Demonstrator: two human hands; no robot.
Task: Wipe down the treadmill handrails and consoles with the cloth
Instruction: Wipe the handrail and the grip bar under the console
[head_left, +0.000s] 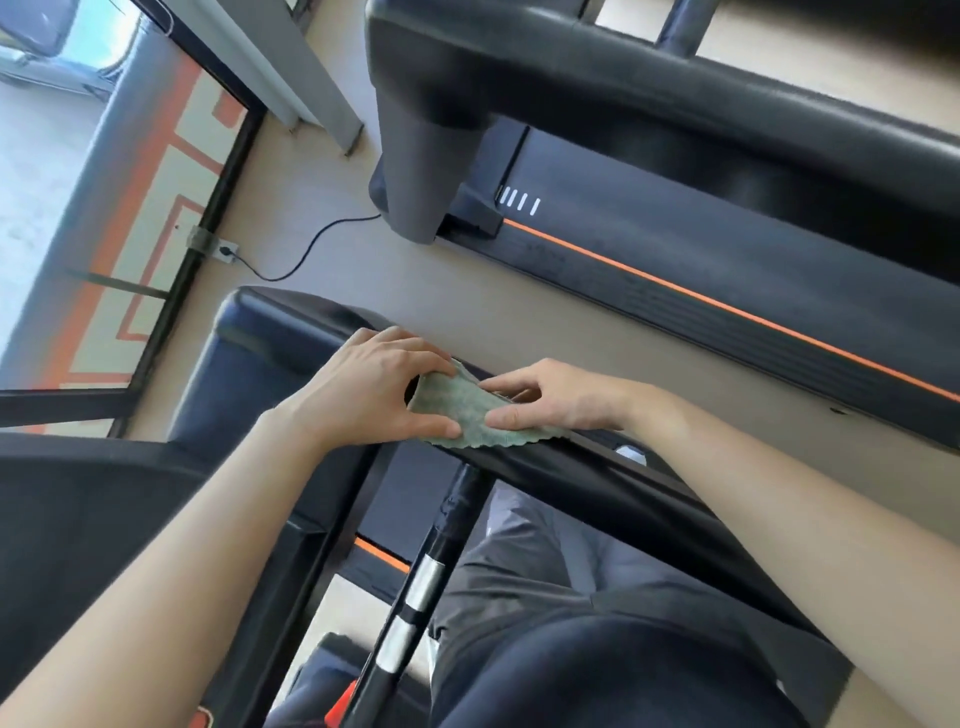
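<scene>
Left hand (363, 389) and right hand (556, 397) pinch a green cloth (457, 413) on a treadmill handrail (582, 475), centre frame. Wiping seems barely begun; the second treadmill (727, 270), upper right, likely remains.

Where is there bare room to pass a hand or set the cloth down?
Free: the handrail stretch behind the right hand, toward the person, and the floor strip between it and the neighbouring treadmill. Crowded: the rail's front end, where the left hand and right hand pinch the cloth. A cord lies further ahead.
</scene>
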